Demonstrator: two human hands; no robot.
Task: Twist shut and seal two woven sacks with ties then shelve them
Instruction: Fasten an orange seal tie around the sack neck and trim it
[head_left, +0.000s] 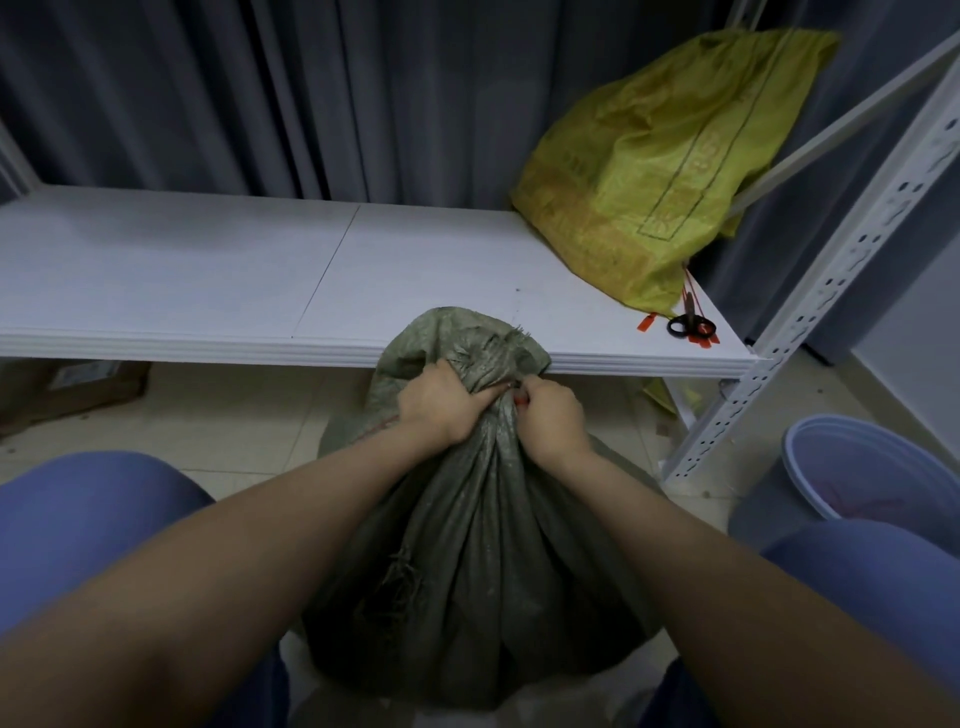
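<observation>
A grey-green woven sack (483, 561) stands on the floor between my knees, its neck gathered and twisted. My left hand (441, 402) grips the bunched neck from the left. My right hand (550, 418) pinches the neck from the right, with a bit of a red tie (521, 399) showing at its fingertips. The loose top of the sack flops above both hands. A yellow woven sack (665, 171) lies on the white shelf (208, 270) at the right, with red ties (649, 322) under its lower corner.
Black-handled scissors (690, 325) lie by the red ties near the shelf's front right corner. The shelf's perforated white upright (810, 322) slants at the right. A blue bucket (872, 467) stands on the floor to the right. A cardboard box (78, 389) sits under the shelf, left.
</observation>
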